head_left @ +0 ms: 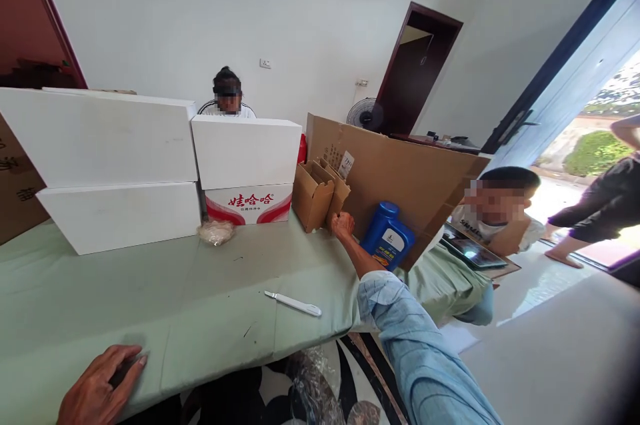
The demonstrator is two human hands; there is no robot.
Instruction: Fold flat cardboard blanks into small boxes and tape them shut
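My right hand (pixel 343 225) reaches forward with its fingers curled, close against the front of a small open cardboard box (pixel 313 196). What those fingers hold, if anything, is hidden. Just right of the wrist a blue plastic jug (pixel 387 238) leans near a large upright cardboard sheet (pixel 395 168). At the lower left, my left hand (pixel 103 382) rests by the front edge of the green-covered table (pixel 200 305), thumb and fingers apart, holding nothing. Between the hands lies a slim white tool (pixel 293 303) that looks like a craft knife.
White boxes (pixel 120 138) are stacked at the back left, beside a red-and-white carton (pixel 249 204). A crumpled clear plastic bundle (pixel 216 232) sits before them. One person (pixel 229 95) is behind the boxes; another (pixel 500 212) is at right near a tablet (pixel 473 252).
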